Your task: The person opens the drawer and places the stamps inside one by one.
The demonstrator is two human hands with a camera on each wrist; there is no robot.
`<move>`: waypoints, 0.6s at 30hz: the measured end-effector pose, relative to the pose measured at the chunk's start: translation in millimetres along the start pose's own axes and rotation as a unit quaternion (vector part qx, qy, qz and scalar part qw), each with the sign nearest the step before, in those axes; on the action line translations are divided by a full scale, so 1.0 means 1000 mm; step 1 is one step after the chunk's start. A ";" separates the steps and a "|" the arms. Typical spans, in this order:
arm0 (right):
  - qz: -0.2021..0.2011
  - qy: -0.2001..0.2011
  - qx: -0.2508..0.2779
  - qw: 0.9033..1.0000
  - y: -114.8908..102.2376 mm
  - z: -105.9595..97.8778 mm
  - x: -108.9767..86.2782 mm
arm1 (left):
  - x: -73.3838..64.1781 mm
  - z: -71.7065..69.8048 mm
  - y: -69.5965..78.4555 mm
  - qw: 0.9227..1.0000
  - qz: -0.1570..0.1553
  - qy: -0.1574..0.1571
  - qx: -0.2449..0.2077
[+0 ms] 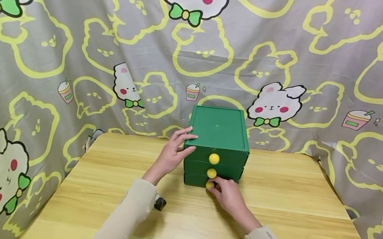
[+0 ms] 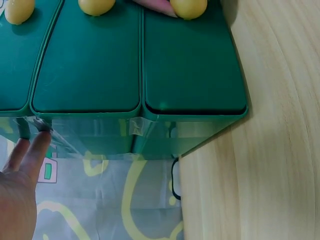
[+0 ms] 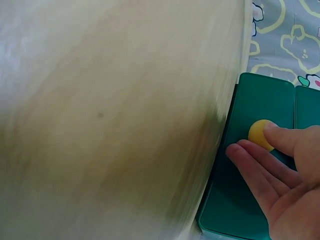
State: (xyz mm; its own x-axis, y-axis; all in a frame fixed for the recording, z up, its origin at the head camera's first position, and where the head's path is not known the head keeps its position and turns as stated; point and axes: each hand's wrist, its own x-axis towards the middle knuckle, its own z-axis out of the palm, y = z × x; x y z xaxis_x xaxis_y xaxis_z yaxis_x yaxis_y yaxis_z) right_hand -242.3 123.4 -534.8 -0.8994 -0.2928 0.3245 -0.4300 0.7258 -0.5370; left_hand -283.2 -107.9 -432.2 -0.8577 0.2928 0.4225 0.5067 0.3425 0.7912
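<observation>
A green three-drawer box stands on the table, with a round yellow knob on each drawer front. My left hand rests at the box's upper left front corner, fingers extended over the top edge and side. In the left wrist view, fingertips touch the side wall. Down at the lowest drawer, my right hand pinches the bottom knob. The right wrist view has the thumb against this yellow knob, with the fingers on its other side. All drawers look closed.
The box stands near the back of the light wooden table. Behind and around hangs a grey curtain with cartoon prints. Small black objects are attached at both cuffs.
</observation>
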 end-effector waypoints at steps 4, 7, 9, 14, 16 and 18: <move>0.000 0.001 -0.005 1.000 -0.001 -0.001 0.000 | -0.001 -0.001 0.005 1.000 0.002 -0.003 -0.002; 0.000 0.003 -0.009 1.000 -0.001 0.000 0.000 | -0.001 -0.001 0.004 1.000 0.004 -0.004 -0.003; 0.001 0.004 -0.009 1.000 -0.002 -0.001 0.000 | -0.001 -0.001 0.003 1.000 0.004 -0.005 -0.004; 0.005 0.005 -0.009 1.000 -0.003 -0.001 0.000 | -0.001 -0.001 0.003 1.000 0.000 -0.009 -0.005; 0.004 0.005 -0.008 1.000 -0.002 -0.001 0.000 | -0.001 -0.001 0.003 1.000 -0.002 -0.009 -0.005; 0.002 0.005 -0.006 1.000 -0.002 -0.001 0.000 | -0.001 -0.001 0.003 1.000 -0.004 -0.009 -0.004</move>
State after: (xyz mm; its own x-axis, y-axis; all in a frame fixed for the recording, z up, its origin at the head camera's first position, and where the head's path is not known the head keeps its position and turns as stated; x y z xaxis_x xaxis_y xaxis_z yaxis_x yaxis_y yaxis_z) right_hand -241.4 122.2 -533.2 -0.9000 -0.2840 0.3306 -0.4259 0.7341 -0.5289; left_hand -281.1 -108.5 -429.7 -0.8595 0.3064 0.4091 0.4998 0.3368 0.7980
